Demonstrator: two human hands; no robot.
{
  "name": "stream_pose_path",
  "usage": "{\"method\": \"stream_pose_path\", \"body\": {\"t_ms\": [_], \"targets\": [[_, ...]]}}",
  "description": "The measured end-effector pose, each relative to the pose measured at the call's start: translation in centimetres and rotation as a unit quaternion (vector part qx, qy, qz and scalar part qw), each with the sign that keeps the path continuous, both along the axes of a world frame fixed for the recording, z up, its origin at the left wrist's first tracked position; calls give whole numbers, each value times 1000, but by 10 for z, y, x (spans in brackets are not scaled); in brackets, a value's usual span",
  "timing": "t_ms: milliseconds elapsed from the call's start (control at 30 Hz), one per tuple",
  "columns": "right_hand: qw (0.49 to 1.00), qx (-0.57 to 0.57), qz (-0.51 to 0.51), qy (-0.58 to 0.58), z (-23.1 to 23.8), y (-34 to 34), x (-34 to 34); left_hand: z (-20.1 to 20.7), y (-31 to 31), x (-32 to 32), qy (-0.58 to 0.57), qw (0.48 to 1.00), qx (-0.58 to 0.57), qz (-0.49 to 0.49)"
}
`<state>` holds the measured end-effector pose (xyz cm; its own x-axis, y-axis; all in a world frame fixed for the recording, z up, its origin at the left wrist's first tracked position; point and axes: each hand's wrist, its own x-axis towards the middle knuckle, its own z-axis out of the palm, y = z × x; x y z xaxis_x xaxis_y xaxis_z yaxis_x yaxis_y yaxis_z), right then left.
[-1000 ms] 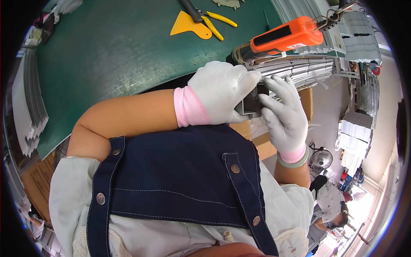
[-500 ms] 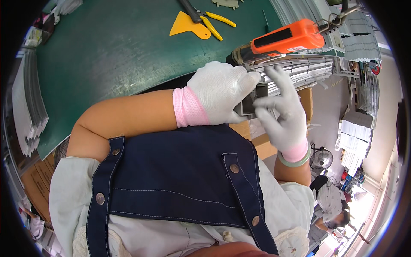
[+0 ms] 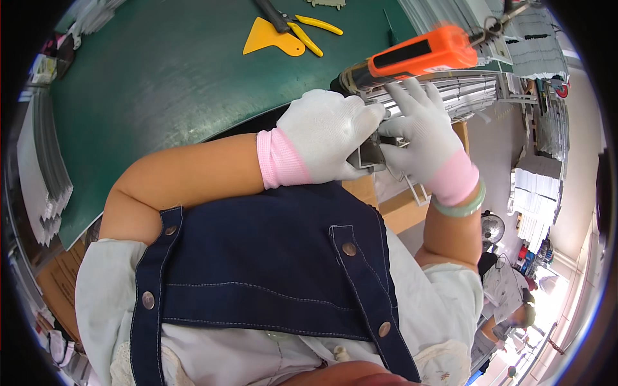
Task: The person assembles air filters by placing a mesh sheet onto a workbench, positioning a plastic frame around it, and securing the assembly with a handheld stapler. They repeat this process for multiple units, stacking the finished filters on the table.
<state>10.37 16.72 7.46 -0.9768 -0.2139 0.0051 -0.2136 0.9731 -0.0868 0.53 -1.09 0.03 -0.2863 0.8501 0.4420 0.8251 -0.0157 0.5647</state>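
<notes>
Channel (image 3: 370, 156), grey, sits between the hands, open end toward the wearer; left hand (image 3: 325, 134) grasps it, so nearer. Right hand (image 3: 421, 134) fingers spread at its right side; can't tell if gripping. Long axis unclear.

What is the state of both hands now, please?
Left hand: closed, holding the grey part.
Right hand: open beside it; whether it touches the part cannot be told.

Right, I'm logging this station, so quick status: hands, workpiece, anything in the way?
Left hand grips gray hollow piece. Right hand at its right side, grip unclear. Orange power tool close beyond both hands.
</notes>
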Motion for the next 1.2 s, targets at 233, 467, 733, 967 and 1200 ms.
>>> {"method": "stream_pose_path", "body": {"t_ms": [233,467,733,967,1200], "targets": [[994,-77,75,-29,-22,3,-9,-10,-4,3,5,1000,-18,5],[986,-133,-21,95,-19,-8,17,-10,-5,-2,-10,1000,-6,11],[986,-117,-56,106,-15,-20,33,-9,-2,-2,-24,1000,-5,6],[985,-118,-58,116,-13,-23,34,-8,-2,-3,-27,1000,-13,7],[991,-78,-40,99,-15,-22,41,-10,-2,-2,-26,1000,-1,9]]}}
